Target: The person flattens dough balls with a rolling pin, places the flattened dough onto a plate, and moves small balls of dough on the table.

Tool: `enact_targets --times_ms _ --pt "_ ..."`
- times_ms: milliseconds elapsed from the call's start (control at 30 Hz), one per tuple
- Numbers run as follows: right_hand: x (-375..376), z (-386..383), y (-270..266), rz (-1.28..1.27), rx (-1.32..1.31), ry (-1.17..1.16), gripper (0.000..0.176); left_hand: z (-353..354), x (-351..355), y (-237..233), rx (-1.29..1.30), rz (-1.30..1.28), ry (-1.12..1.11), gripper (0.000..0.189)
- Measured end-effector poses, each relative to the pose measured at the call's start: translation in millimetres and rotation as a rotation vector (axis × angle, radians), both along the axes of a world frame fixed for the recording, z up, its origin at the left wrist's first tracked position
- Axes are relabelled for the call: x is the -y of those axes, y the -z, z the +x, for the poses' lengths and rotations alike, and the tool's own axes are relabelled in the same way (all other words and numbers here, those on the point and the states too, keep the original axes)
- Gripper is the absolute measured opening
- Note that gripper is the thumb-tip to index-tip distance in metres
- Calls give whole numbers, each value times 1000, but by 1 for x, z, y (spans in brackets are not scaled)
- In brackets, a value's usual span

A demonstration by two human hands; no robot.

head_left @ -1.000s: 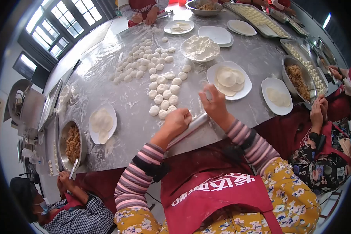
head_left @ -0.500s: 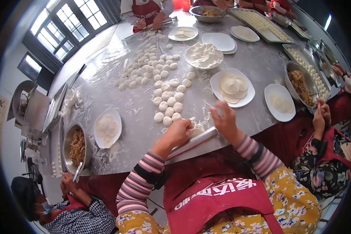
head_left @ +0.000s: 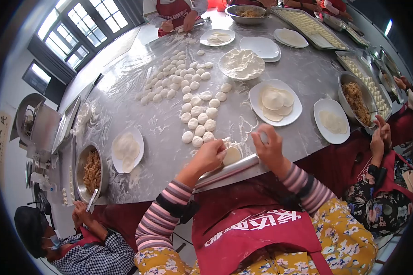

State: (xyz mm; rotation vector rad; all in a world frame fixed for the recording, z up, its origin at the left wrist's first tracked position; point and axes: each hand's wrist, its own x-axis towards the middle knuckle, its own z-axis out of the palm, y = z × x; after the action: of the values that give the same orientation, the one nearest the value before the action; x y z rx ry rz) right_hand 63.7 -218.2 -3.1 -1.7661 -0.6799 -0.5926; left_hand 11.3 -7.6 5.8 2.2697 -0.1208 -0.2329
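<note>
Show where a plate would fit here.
Floured steel lies bare between the leftmost wrapper plate and the dough balls. It is crowded around the right filling bowl and dumpling tray, and beside the left hand.

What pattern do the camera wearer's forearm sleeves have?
The forearm sleeves have stripes, pink alternating with greyish-brown, and show best in the head view.

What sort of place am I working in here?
Probably a shared or commercial kitchen: small round white dough pieces on a floury grey metal table, round steel bowls of brown filling, and several people in red aprons.
</note>
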Motion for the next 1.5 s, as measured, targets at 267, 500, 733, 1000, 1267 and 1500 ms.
enact_targets --times_ms 267,500,733,1000,1267,1500 --pt "-45 48 -3 -18 53 6 19 20 7 5 23 42 -62 16" --pt "9 -16 2 37 -129 34 19 -5 2 -1 -67 -65 -89 13" --pt "-38 40 -3 -13 64 38 17 14 15 4 135 62 -117 17" --pt "4 -16 1 34 -58 105 17 -13 10 5 -204 -232 -228 11" --pt "-27 31 0 -39 56 52 19 15 13 0 -18 109 -56 13" --pt "1 -5 5 -24 4 90 22 -10 9 1 -114 -104 -86 12"
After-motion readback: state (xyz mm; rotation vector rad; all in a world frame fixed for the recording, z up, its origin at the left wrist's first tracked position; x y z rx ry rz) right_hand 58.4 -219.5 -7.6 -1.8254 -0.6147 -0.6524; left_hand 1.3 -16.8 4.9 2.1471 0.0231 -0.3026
